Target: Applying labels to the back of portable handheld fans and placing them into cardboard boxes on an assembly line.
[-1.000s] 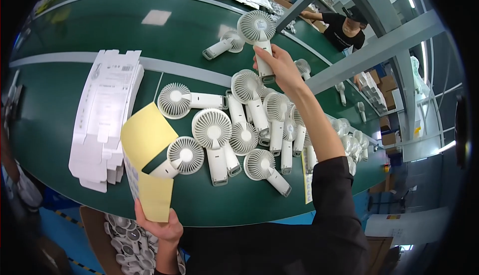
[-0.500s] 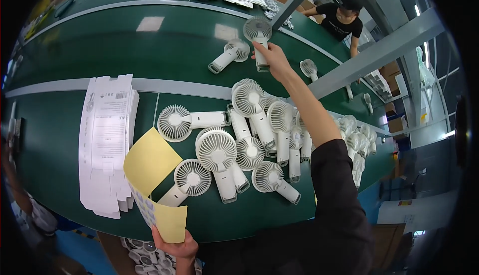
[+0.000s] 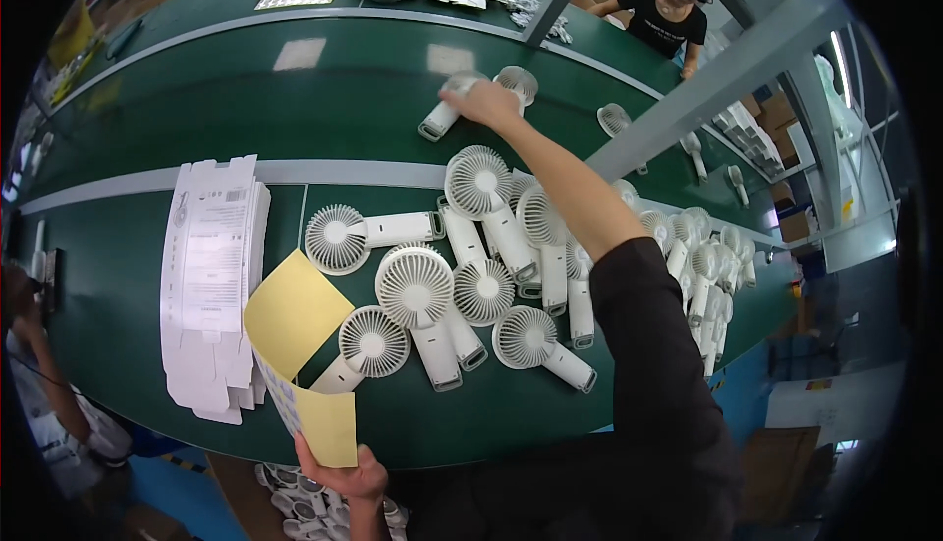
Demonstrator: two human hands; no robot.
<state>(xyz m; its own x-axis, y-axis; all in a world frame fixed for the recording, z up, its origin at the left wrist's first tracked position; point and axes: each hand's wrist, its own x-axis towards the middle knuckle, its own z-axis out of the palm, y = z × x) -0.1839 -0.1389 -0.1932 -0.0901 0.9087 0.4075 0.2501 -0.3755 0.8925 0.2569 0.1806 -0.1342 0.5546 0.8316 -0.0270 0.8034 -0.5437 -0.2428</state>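
My left hand (image 3: 344,472) is closed on the lower edge of a curling sheet with a yellow back (image 3: 295,310); rows of small bluish labels show on its other face. Reaching across to the dark green belt, my right hand (image 3: 483,104) is over a white handheld fan (image 3: 439,121). Motion smears its fingers, so whether they grip that fan cannot be made out. Another fan (image 3: 518,81) is just behind the hand, partly covered by it. Several white handheld fans (image 3: 415,288) lie heaped on the green table between my arms.
A stack of flat white printed cartons (image 3: 206,286) lies left of the fans. More fans (image 3: 705,261) are piled beyond my right arm. A grey metal post (image 3: 707,80) slants across the right side. A co-worker (image 3: 668,21) stands across the belt. Below the table edge, a box holds fans (image 3: 309,507).
My right hand has let go of the fan it was holding on the belt and moved left to the neighbouring fan. My left hand still holds the yellow-backed sheet. The view has shifted slightly.
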